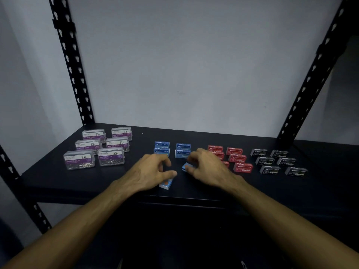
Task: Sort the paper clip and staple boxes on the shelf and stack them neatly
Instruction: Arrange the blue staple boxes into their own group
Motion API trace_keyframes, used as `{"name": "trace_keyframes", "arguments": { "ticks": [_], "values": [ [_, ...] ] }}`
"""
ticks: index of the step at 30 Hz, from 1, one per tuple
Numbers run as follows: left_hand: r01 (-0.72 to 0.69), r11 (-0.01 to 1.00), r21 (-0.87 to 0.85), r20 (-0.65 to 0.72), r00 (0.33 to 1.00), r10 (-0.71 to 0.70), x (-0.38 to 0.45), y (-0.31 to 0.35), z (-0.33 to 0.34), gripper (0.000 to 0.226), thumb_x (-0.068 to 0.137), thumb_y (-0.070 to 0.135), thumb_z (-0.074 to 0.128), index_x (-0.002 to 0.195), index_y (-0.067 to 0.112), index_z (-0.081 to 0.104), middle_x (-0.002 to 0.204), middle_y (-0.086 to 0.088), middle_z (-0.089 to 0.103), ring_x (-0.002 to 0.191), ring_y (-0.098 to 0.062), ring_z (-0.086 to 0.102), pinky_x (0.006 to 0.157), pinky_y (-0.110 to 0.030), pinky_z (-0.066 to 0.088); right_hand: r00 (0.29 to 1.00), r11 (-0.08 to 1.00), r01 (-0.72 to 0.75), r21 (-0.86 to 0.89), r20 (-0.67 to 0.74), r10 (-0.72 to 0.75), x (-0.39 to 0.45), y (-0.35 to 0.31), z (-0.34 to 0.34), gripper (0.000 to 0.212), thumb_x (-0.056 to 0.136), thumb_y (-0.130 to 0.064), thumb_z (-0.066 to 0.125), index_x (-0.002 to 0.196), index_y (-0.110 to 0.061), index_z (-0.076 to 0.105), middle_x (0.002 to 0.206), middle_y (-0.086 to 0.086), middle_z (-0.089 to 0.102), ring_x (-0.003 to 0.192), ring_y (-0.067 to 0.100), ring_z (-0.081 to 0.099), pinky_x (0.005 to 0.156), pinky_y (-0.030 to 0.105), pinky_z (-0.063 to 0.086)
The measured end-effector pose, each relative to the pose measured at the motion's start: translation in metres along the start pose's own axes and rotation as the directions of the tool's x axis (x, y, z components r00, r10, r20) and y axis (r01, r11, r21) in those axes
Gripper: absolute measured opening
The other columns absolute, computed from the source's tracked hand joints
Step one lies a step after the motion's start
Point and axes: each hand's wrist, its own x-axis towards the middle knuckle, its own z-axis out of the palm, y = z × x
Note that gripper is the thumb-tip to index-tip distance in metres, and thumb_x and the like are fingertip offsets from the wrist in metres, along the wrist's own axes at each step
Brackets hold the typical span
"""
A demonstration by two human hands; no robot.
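Black shelf [58, 183] w/ boxes already grouped by kind: clear paper clip boxes [101, 148] w/ purple labels in two columns at centre-left of the frame, blue staple boxes [172, 150] in two short stacks at centre, red staple boxes [233, 158] just right of them, black staple boxes [277, 162] further right. Both hands work at frame centre, in front of the blue stacks. Left hand [151, 171] is curled, palm down, thumb and fingers closed on a small blue box [165, 184] near the shelf's front edge — only its lower corner shows under the hand. Right hand [206, 167] is also curled, fingertips pinching a second blue box [187, 167] that sits tilted, just in front of the right blue stack; can't tell if it's lifted clear of the shelf or resting on an edge. Handling, as a guess: the staple boxes are thin card, small, stiff enough but easy to dent, prob. heavier than they look since packed w/ metal — best pinched across the long sides, not the end flaps, which could pop open. Clip boxes are hard plastic, smooth, likely slippery; grip by the short ends. Stacks are narrow, so a nudge could topple them.
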Motion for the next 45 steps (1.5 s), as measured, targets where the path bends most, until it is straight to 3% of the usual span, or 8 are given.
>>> {"name": "trace_keyframes", "arguments": {
  "ticks": [5, 14, 18, 23, 27, 34, 39, 45],
  "values": [
    [0.016, 0.997, 0.069, 0.075, 0.997, -0.022, -0.004, 0.011, 0.003, 0.042, 0.073, 0.057, 0.076, 0.1, 0.029, 0.062, 0.08, 0.009, 0.061, 0.073, -0.004, 0.059, 0.061, -0.023, 0.046, 0.997, 1.0, 0.006, -0.009, 0.082, -0.006, -0.009, 0.0, 0.003, 0.036, 0.09, -0.033, 0.068, 0.122, -0.018, 0.064, 0.12, 0.003, 0.061, 0.103, 0.018, 0.06, 0.083, 0.031, 0.051],
    [-0.01, 0.993, 0.115, 0.119, 0.993, -0.003, 0.001, 0.01, -0.01, 0.009, 0.081, 0.031, 0.07, 0.09, 0.03, 0.069, 0.082, 0.013, 0.066, 0.074, -0.001, 0.062, 0.065, -0.021, 0.049, 0.995, 1.0, 0.01, 0.03, 0.096, -0.013, -0.014, 0.003, -0.001, 0.031, 0.09, -0.024, 0.066, 0.121, -0.018, 0.066, 0.122, 0.004, 0.064, 0.105, 0.018, 0.062, 0.084, 0.031, 0.051],
    [-0.075, 0.986, 0.146, 0.145, 0.988, 0.054, 0.005, 0.0, -0.017, 0.019, 0.093, 0.026, 0.063, 0.11, 0.026, 0.07, 0.106, 0.009, 0.072, 0.093, -0.003, 0.065, 0.085, -0.028, 0.055, 0.993, 0.999, 0.024, 0.039, 0.113, -0.028, -0.015, 0.005, -0.004, 0.031, 0.089, -0.023, 0.065, 0.12, -0.019, 0.066, 0.121, 0.002, 0.066, 0.103, 0.016, 0.062, 0.084, 0.03, 0.051],
    [-0.125, 0.981, 0.145, 0.134, 0.985, 0.106, 0.008, -0.007, -0.018, 0.026, 0.098, 0.023, 0.057, 0.122, 0.023, 0.066, 0.121, 0.008, 0.068, 0.105, -0.002, 0.059, 0.087, -0.02, 0.045, 0.987, 0.996, 0.036, 0.081, 0.155, -0.048, -0.014, 0.005, -0.006, 0.034, 0.091, -0.019, 0.063, 0.125, -0.017, 0.065, 0.125, 0.0, 0.066, 0.105, 0.012, 0.062, 0.085, 0.023, 0.047],
    [-0.129, 0.985, 0.118, 0.148, 0.983, 0.111, 0.01, -0.011, -0.018, 0.027, 0.099, 0.022, 0.055, 0.124, 0.023, 0.066, 0.122, 0.009, 0.068, 0.102, 0.002, 0.056, 0.088, -0.018, 0.043, 0.981, 0.993, 0.046, 0.109, 0.182, -0.065, -0.014, 0.006, -0.01, 0.032, 0.095, -0.021, 0.059, 0.127, -0.017, 0.064, 0.123, -0.001, 0.068, 0.103, 0.011, 0.063, 0.088, 0.027, 0.05],
    [-0.138, 0.987, 0.084, 0.12, 0.985, 0.128, 0.012, -0.015, -0.016, 0.027, 0.099, 0.02, 0.056, 0.122, 0.025, 0.067, 0.123, 0.013, 0.067, 0.109, 0.002, 0.058, 0.091, -0.016, 0.04, 0.988, 0.991, 0.042, 0.123, 0.14, -0.059, -0.013, 0.006, -0.01, 0.035, 0.102, -0.017, 0.048, 0.136, -0.015, 0.057, 0.137, 0.001, 0.061, 0.122, 0.017, 0.058, 0.105, 0.035, 0.046],
    [-0.123, 0.991, 0.047, 0.108, 0.987, 0.118, 0.011, -0.018, -0.015, 0.029, 0.098, 0.02, 0.057, 0.124, 0.028, 0.065, 0.123, 0.014, 0.067, 0.11, 0.001, 0.059, 0.092, -0.017, 0.043, 0.993, 0.99, 0.009, 0.138, 0.112, -0.024, -0.01, 0.006, -0.006, 0.037, 0.104, -0.015, 0.04, 0.137, -0.016, 0.055, 0.139, 0.003, 0.059, 0.125, 0.02, 0.056, 0.106, 0.039, 0.045],
    [-0.109, 0.994, 0.016, 0.116, 0.988, 0.106, 0.01, -0.017, -0.016, 0.029, 0.097, 0.023, 0.059, 0.125, 0.03, 0.064, 0.12, 0.013, 0.068, 0.107, 0.0, 0.06, 0.094, -0.022, 0.047, 0.989, 0.984, -0.02, 0.175, 0.148, -0.006, -0.008, 0.009, -0.006, 0.039, 0.104, -0.013, 0.039, 0.14, -0.015, 0.052, 0.142, 0.001, 0.056, 0.129, 0.016, 0.053, 0.107, 0.031, 0.041]
  ]
}}
